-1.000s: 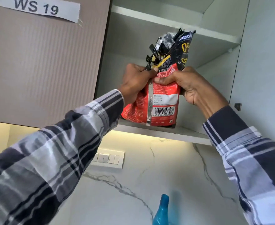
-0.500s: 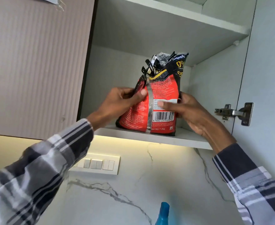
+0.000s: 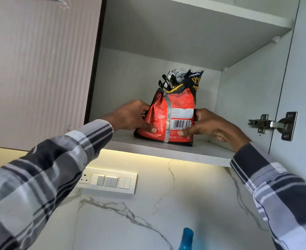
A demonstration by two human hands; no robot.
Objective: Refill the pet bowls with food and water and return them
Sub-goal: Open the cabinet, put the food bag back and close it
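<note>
- Nearest to me, two plaid sleeves, grey, white and dark navy, reached up from the lower corners toward the open wall cabinet.
- Low down between them, the blue top of a spray bottle (image 3: 188, 235) poked up against the white marble-veined wall.
- A white switch plate (image 3: 109, 181) sat on that wall, just under the lit underside of the cabinet.
- The left hand (image 3: 130, 115) had its grip round the left edge of the pet food bag (image 3: 174, 109), thumb pressed on the front low down, fingers curled behind.
- The right hand (image 3: 208, 123) gripped the bag's right edge the same way, thumb lying across the front under the barcode.
- The bag stood upright on the lower cabinet shelf (image 3: 166, 150), near its front edge, base touching the board.
- It was red in the body with black at the top and along the bottom, a silver seam running down the back, a white label, a barcode and small print.
- Its top was crumpled and folded, silver lining showing, yellow lettering on the black part.
- Further right, a metal hinge (image 3: 273, 124) held the open door.
</note>
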